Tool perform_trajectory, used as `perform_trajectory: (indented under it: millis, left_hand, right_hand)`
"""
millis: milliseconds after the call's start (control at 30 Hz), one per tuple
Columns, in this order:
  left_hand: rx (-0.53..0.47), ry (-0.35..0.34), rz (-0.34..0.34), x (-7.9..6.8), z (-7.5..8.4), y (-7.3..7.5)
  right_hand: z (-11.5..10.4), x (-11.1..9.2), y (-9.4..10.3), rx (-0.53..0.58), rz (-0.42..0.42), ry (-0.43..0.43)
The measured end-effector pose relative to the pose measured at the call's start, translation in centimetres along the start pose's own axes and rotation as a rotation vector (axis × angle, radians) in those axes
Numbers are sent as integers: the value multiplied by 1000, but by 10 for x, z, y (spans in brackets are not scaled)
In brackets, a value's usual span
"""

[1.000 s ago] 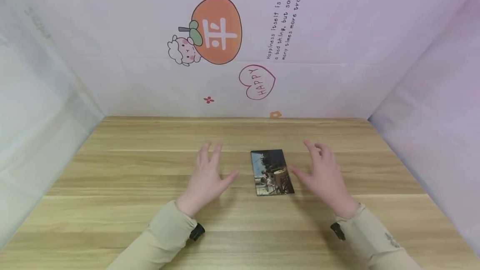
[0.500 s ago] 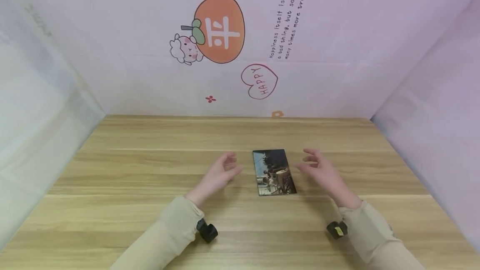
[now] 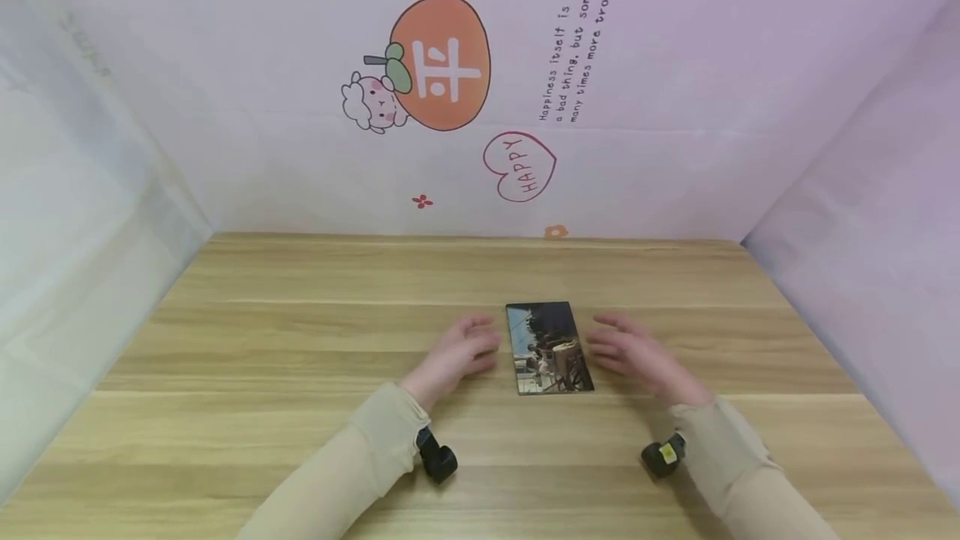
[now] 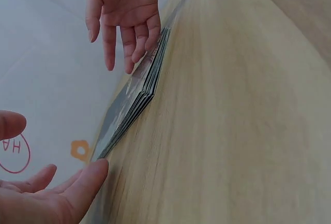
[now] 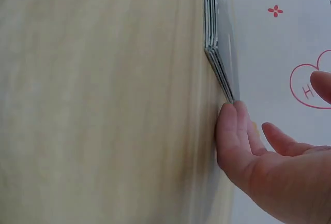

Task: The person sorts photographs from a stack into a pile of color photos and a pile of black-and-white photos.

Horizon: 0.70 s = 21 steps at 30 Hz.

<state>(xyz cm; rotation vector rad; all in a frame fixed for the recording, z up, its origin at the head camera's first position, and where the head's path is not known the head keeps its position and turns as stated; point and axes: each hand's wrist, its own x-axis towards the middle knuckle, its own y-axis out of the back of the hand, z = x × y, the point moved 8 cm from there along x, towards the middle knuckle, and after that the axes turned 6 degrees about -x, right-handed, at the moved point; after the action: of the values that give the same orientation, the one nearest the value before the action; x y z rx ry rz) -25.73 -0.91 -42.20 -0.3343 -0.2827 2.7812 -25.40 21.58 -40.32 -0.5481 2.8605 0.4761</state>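
Note:
A small stack of thin picture cards (image 3: pixel 551 348) lies flat on the wooden table, a dark outdoor photo on its top face. Its layered edges (image 4: pixel 154 74) show in both wrist views. Just left of the stack hovers my left hand (image 3: pixel 459 354), fingers loosely bent, palm turned inward. My right hand (image 3: pixel 640 357) mirrors it on the other side, fingertips near the stack's right edge. In the right wrist view, the right fingers (image 5: pixel 231 131) overlap the far corner of the stack. Neither hand holds anything.
The wooden table (image 3: pixel 262 340) stretches out around the stack. A white printed sheet (image 3: pixel 637 182) with a fruit drawing and lettering rises behind it, with pale sheets on the left (image 3: pixel 67 232) and right (image 3: pixel 870 215). Black wrist cameras hang under both sleeves.
Both hands have moved inward toward the stack, the left one farther rightward. Their spread fingers have drawn together and bent a little. The stack has stayed in place on the table.

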Motion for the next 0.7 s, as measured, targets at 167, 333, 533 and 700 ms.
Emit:
perform_trajectory:
  millis: [167,333,533,700]
  left_hand:
    - [-41,27,-24,6,-9,-2]
    - [-62,43,-43,11,-11,-5]
    - [-56,52,-34,11,-10,-10]
    - [-57,55,-13,9,-10,-12]
  right_hand:
    - [5,2,-1,27,-13,1]
    - [6,2,-2,32,-13,0]
    - [5,3,-3,36,-17,2]
    - [4,2,-5,27,-30,6]
